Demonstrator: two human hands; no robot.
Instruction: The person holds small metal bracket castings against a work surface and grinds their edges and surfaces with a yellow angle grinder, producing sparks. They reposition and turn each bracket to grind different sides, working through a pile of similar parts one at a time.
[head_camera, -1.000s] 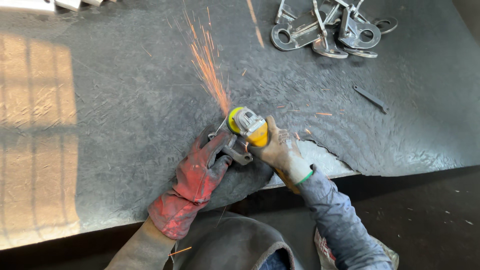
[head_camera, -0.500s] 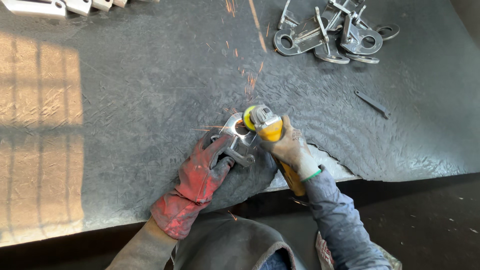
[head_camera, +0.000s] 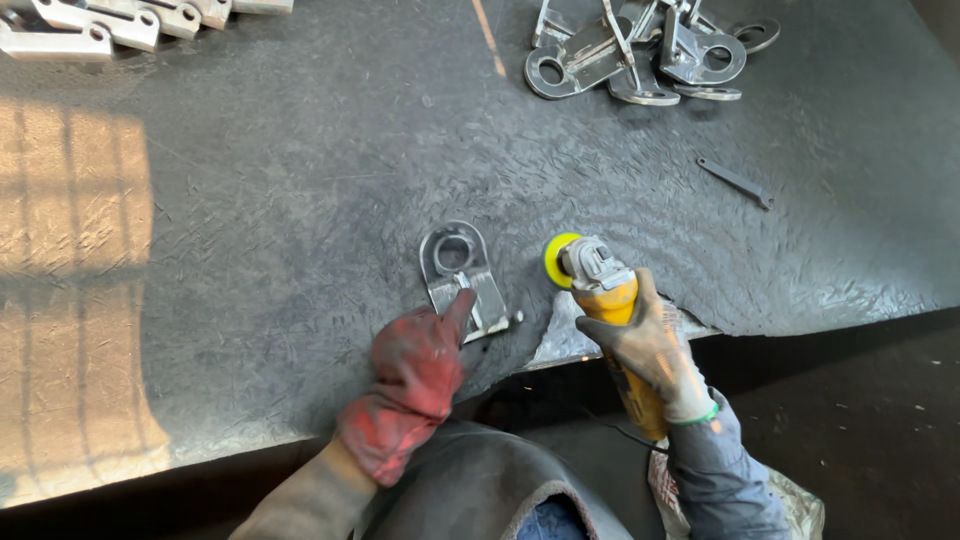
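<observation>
The steel bracket (head_camera: 462, 280) lies flat on the dark counter (head_camera: 280, 200), near its front edge, ring end pointing away. It looks like a thick, stiff plate: probably heavy for its size, hard and not fragile, perhaps with sharp or hot edges, so the flat lower end seems the safest place to pin or lift it. The left hand (head_camera: 415, 385), in a red glove, rests its fingers (head_camera: 458, 305) on that lower end, pressing down rather than gripping, wrist low at the counter edge. Just right of the bracket, apart from it, the right hand (head_camera: 655, 345) is wrapped tight around a yellow angle grinder (head_camera: 600, 290), disc raised and facing left. More brackets (head_camera: 640, 55) are piled far right.
</observation>
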